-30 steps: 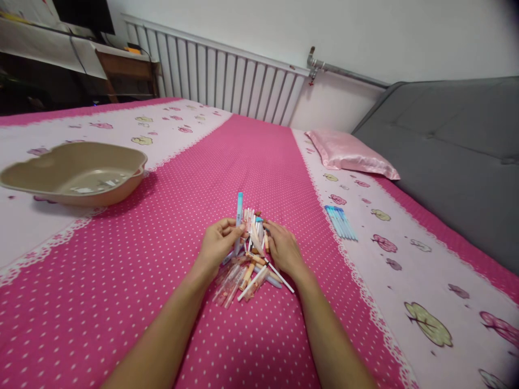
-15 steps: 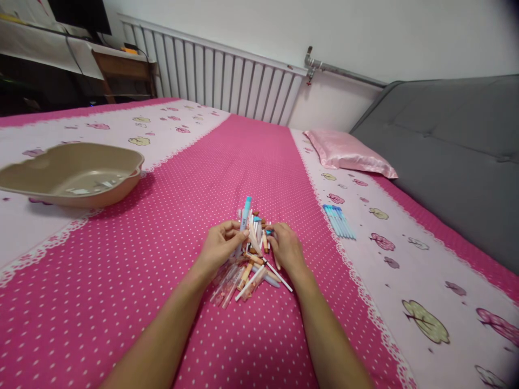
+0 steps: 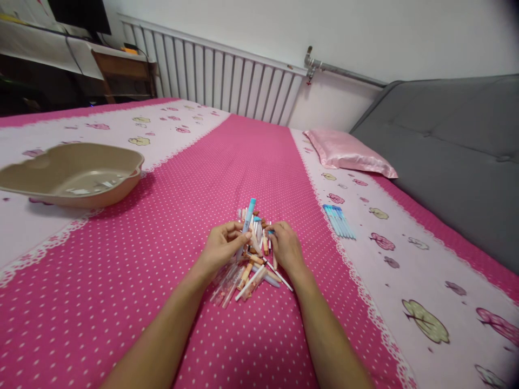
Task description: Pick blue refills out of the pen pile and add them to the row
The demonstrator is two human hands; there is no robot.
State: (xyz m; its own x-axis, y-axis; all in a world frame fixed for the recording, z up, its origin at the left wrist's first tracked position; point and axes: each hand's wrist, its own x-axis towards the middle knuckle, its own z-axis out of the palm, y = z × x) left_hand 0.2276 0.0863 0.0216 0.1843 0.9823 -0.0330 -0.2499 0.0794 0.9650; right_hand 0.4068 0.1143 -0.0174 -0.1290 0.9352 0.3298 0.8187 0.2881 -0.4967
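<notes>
Head view, looking down at a pink dotted bedspread [image 3: 121,281]; a tan basin [image 3: 73,174] sits far left, holding a few small pale scraps too small to identify; between both hands lies a heap of pens [image 3: 248,265]. Left hand [image 3: 221,249] pinches a blue pen [image 3: 247,218], tilted up out of the heap; right hand [image 3: 287,247] rests on the heap, fingers curled — its grip is hidden; a row of blue pens [image 3: 339,221] lies apart, right.

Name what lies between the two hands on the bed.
In the head view, a pile of pens lies between the left hand and right hand.
</notes>
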